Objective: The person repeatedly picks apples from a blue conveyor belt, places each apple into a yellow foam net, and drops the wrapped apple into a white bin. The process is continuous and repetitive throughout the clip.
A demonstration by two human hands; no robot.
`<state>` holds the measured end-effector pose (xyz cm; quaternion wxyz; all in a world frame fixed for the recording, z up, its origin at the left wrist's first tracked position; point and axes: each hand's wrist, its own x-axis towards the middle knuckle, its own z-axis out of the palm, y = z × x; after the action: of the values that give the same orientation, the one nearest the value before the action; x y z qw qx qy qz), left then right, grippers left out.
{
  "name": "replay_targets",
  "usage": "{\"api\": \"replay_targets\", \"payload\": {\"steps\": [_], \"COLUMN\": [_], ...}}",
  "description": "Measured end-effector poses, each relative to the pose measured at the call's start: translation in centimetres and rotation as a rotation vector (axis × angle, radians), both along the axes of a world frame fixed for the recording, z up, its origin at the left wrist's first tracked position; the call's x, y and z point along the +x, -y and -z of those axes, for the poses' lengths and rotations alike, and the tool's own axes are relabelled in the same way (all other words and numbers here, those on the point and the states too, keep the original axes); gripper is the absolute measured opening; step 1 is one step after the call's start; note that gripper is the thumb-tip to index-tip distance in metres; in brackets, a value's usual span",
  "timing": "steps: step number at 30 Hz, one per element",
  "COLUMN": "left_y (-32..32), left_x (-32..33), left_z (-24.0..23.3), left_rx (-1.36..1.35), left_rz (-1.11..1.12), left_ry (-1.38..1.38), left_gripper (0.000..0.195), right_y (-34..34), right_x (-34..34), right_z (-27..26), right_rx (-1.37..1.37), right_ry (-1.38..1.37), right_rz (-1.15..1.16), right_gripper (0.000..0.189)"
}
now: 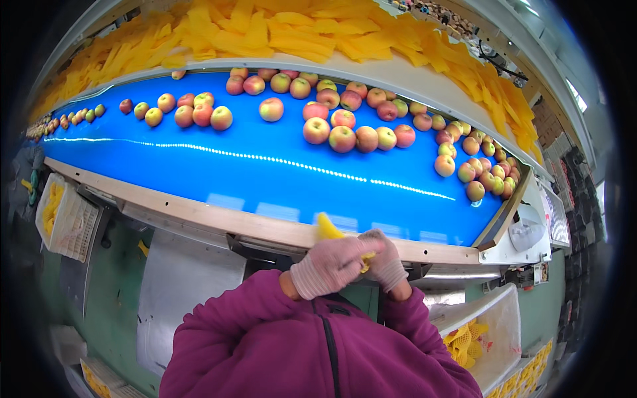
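Observation:
My left hand (pixel 328 263), in a pale knitted glove, grips a yellow foam net sleeve (pixel 330 228); one end of it sticks up past the knuckles. Against it is my right hand (pixel 389 263), gloved alike, with its fingers curled around the sleeve's lower part. Whether anything sits inside the sleeve is hidden by the gloves. Both hands are in front of my chest, at the near wooden rail (pixel 278 226) of a blue conveyor belt (pixel 239 174). Loose red and yellow apples (pixel 342 139) lie beyond them, mostly along the belt's far side and right end.
Yellow foam net sleeves (pixel 298 35) heap along the shelf behind the belt. A crate (pixel 502 328) holding netted yellow pieces stands at my right, and another crate (pixel 74 224) stands at left. Left of me is a metal sheet (pixel 184 283). A wooden end board (pixel 507 214) bounds the belt.

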<state>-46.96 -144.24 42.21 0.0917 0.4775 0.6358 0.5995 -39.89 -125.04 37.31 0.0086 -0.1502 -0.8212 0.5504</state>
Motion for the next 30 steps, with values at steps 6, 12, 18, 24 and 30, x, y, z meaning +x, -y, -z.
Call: {"api": "replay_targets", "payload": {"steps": [6,12,18,24,30], "left_y": [0.4,2.6,1.5,-2.2,-3.8], "left_x": [0.3,-3.7,-7.0,-6.1,-10.0], "left_z": [0.6,1.6,2.0,1.0,0.9], "left_rx": [-0.494,-0.502,0.186,-0.002,0.25], "left_rz": [-0.379,0.141,-0.105,-0.107,-0.075], "left_ry": [-0.278,0.585,1.248,0.878,0.966], "left_gripper": [0.019,0.03,0.035,0.041,0.043], "right_y": [2.0,5.2,4.8,2.3,-0.1], "right_x": [-2.5,-3.5,-5.2,-8.2,-9.2], "right_z": [-0.8,-3.2,-3.9,-3.9,-3.1], "right_rx": [-0.175,0.296,0.265,0.16,-0.42], "right_ry": [-0.46,-0.48,-0.449,-0.56,-0.322], "right_rz": [0.173,-0.093,-0.31,-0.259,-0.264], "right_gripper": [0.014,0.016,0.015,0.013,0.013]}}
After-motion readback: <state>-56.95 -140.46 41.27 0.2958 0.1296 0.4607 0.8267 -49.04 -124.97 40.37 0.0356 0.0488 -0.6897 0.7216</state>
